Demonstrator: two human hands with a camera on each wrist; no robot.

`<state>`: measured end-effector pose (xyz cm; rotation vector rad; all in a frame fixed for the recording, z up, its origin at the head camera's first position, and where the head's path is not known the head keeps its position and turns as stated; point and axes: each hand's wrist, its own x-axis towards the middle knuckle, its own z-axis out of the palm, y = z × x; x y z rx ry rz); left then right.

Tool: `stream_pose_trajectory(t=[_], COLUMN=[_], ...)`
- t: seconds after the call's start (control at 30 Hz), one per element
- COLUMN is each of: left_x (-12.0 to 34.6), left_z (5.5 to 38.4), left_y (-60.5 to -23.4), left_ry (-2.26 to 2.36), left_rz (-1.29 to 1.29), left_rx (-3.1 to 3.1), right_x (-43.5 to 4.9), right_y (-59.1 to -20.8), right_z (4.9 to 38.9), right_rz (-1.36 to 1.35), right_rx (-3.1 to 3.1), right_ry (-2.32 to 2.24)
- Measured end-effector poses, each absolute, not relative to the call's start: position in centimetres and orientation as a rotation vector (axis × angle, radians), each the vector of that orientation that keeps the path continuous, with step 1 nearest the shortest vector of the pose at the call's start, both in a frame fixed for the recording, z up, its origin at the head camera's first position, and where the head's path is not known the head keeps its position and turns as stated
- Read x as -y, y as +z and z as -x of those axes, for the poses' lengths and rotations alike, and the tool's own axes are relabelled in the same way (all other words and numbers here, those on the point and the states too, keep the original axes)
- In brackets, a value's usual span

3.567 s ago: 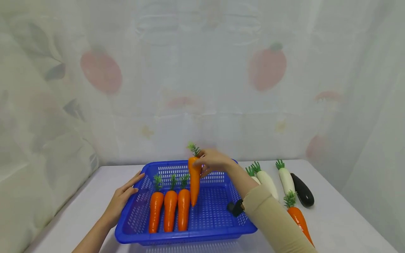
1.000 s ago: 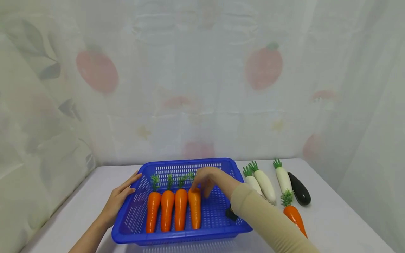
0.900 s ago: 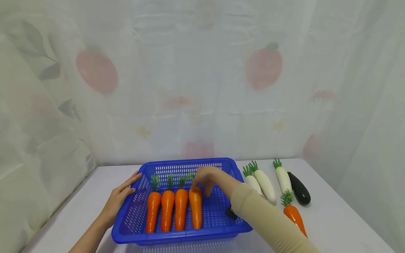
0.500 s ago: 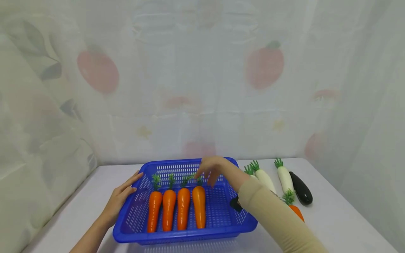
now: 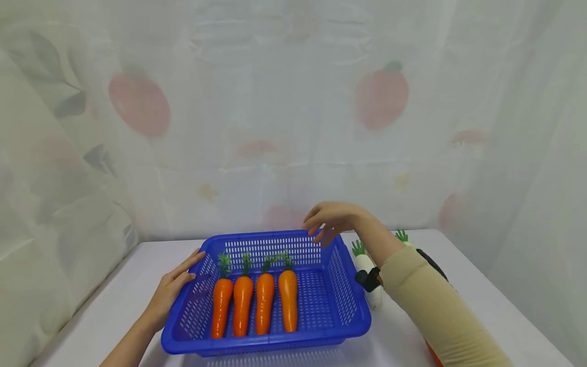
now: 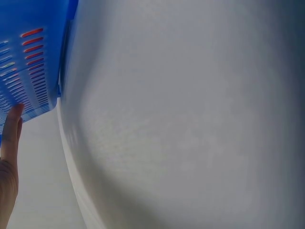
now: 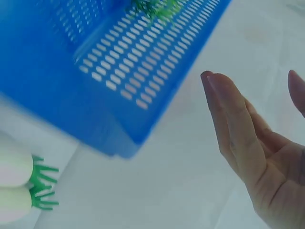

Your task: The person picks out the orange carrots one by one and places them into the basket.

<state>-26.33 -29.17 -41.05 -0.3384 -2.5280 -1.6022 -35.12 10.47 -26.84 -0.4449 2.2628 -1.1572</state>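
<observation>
Several orange carrots with green leafy tops, among them the rightmost carrot (image 5: 288, 300), lie side by side in the left and middle of a blue plastic basket (image 5: 266, 342). My left hand (image 5: 170, 293) rests its outstretched fingers along the basket's left rim. In the left wrist view one finger (image 6: 13, 126) touches the slotted outer wall. My right hand (image 5: 332, 219) hovers above the basket's back right corner, its fingers loosely spread and holding nothing. The right wrist view has the same hand (image 7: 248, 143) beside the basket wall (image 7: 138, 62), apart from it.
Right of the basket lie white radishes with green tops, one radish (image 5: 365, 262) partly behind my right wrist. A dark eggplant (image 5: 431, 262) and another carrot (image 5: 433, 354) are mostly covered by the sleeve (image 5: 431, 290). A patterned curtain (image 5: 275, 127) hangs behind the table.
My right hand lowered a carrot into the basket beside the others, let it go, then rose and moved right. My left hand has stayed at the left rim.
</observation>
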Motion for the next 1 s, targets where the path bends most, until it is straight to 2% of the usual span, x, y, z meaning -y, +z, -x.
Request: stream_pose_trajectory(t=[0.3, 0.63, 1.0], left_x=[29.3, 29.1, 29.7], left_z=[26.6, 26.8, 26.5], left_y=[-41.3, -41.3, -41.5], left_ry=[-1.610, -1.602, -1.578], left_rz=[0.308, 0.356, 0.336], left_rx=[2.550, 2.517, 2.524], right_x=[-15.3, -20.9, -26.0], right_y=[-26.4, -29.0, -31.1], right_z=[34.1, 34.3, 32.7], right_rz=[0.475, 0.429, 0.304], right_rx=[-2.281, -2.275, -2.325], right_ry=[-1.209, -1.252, -1.210])
